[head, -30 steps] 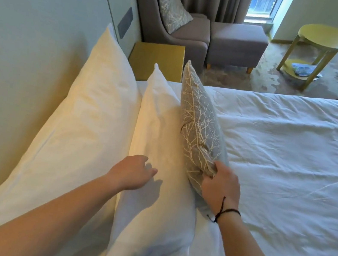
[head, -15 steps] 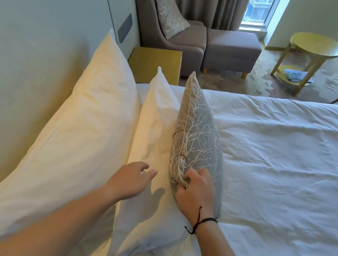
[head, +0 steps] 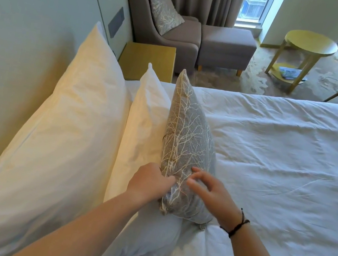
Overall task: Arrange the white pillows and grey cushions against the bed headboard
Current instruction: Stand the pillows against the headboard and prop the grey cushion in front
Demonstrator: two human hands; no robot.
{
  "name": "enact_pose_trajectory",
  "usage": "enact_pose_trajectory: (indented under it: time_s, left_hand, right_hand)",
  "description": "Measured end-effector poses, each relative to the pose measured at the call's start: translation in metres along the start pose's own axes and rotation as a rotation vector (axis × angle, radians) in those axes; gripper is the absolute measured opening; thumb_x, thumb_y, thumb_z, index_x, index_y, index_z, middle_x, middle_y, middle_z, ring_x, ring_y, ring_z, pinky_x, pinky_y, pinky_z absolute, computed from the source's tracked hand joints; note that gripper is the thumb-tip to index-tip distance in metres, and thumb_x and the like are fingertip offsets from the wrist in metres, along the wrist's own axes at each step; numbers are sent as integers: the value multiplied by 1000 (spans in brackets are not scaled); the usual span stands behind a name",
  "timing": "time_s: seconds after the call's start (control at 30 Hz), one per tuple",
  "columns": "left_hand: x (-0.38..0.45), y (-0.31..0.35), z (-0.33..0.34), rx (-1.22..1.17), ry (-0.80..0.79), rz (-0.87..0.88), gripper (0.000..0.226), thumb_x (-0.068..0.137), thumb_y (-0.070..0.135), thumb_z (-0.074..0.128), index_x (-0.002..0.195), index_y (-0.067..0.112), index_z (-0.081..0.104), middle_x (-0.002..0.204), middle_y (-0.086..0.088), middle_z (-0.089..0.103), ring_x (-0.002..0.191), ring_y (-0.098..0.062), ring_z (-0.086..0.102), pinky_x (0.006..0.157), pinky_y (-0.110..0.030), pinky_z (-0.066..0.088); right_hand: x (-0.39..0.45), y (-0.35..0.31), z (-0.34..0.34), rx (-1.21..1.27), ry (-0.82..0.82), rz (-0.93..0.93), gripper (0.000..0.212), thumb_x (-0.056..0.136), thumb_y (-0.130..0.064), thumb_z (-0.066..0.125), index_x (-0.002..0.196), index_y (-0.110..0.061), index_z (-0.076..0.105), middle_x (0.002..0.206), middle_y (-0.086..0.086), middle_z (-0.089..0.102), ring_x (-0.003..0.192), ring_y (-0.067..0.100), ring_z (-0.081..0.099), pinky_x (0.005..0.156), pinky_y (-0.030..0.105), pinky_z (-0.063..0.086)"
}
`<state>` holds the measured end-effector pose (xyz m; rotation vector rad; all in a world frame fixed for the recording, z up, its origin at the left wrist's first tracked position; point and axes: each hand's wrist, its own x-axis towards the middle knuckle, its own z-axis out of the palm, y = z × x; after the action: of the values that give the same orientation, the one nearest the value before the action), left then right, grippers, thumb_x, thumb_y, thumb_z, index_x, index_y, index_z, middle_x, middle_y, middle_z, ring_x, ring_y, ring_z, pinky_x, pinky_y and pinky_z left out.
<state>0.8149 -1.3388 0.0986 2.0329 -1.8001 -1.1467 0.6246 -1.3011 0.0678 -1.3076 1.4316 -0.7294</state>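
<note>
The grey cushion (head: pixel 184 151) stands on edge against the front white pillow (head: pixel 144 119) near the bed's (head: pixel 282 159) headboard edge, left hand (head: pixel 150 183) apparently pinching its seam, right hand (head: pixel 209 190) loose-fingered on its face; next, settle it upright.

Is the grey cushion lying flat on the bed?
No, the grey cushion stands on edge, leaning on a white pillow.

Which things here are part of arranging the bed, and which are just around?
Part of the job:
large white pillow against the headboard
smaller white pillow
grey cushion, left hand gripping it, right hand touching it

Just around:
armchair with spare cushion
footstool
bedside table
round table
</note>
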Motion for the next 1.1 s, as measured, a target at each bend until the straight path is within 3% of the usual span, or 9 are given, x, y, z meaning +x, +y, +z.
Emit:
enact_pose_trajectory:
  time_s: [0.1, 0.17, 0.23, 0.37, 0.67, 0.83, 1.0, 1.1]
  left_hand:
    - [7, -14, 2, 12, -7, 45, 36, 78, 44, 61, 59, 18, 44, 49, 5, 48, 46, -16, 48, 48, -27, 34]
    - [10, -27, 4, 50, 30, 83, 43, 83, 48, 60, 59, 18, 41, 47, 8, 43, 42, -12, 41, 44, -25, 31]
    - [13, -43, 5, 51, 71, 96, 48, 87, 45, 61, 55, 20, 35, 38, 9, 36, 35, -8, 34, 38, -17, 24]
    - [11, -67, 2, 20, 124, 90, 52, 88, 45, 62, 56, 19, 29, 43, 7, 29, 39, -11, 28, 42, -23, 22]
    - [0, -80, -45, -24, 195, 180, 54, 93, 40, 58, 54, 19, 27, 44, 3, 25, 43, -13, 22, 47, -31, 21]
    - [-14, -82, -76, -38, 279, 208, 55, 89, 50, 54, 53, 20, 27, 43, 1, 26, 42, -15, 24, 45, -29, 21]
    - [-5, -77, -59, 33, 180, 154, 51, 94, 55, 47, 59, 21, 32, 51, 4, 33, 47, -14, 29, 49, -31, 24]
    - [-9, -78, -56, 45, 233, 136, 56, 88, 72, 38, 61, 22, 37, 52, 4, 41, 47, -11, 37, 49, -29, 28]
  right_hand:
    - [33, 22, -20, 3, 190, 139, 79, 69, -79, 58, 132, -32, 53, 143, -4, 49, 133, 21, 44, 107, 45, 40]
    - [58, 38, -23, -14, 209, 215, 94, 68, -78, 58, 146, -30, 36, 154, -1, 36, 139, 22, 35, 109, 43, 34]
    - [80, 54, -14, 23, 172, 262, 106, 67, -80, 58, 153, -30, 21, 158, -1, 26, 142, 21, 30, 110, 42, 30]
    - [97, 75, 12, 40, 180, 317, 122, 56, -95, 49, 154, -35, 9, 162, -3, 16, 146, 21, 21, 117, 52, 22]
    - [131, 59, 70, 291, 57, 313, 93, 71, -81, 56, 149, -48, 19, 153, -7, 37, 135, 22, 42, 112, 54, 33]
    - [136, 47, 99, 506, -11, 348, 78, 75, -77, 61, 143, -55, 30, 146, -7, 47, 129, 21, 51, 105, 56, 42]
    - [133, 52, 91, 424, 41, 390, 98, 66, -88, 56, 148, -46, 23, 154, -3, 36, 136, 24, 41, 110, 57, 34]
    - [125, 44, 83, 310, 63, 388, 108, 62, -92, 50, 151, -43, 14, 159, -9, 22, 142, 22, 29, 115, 52, 27]
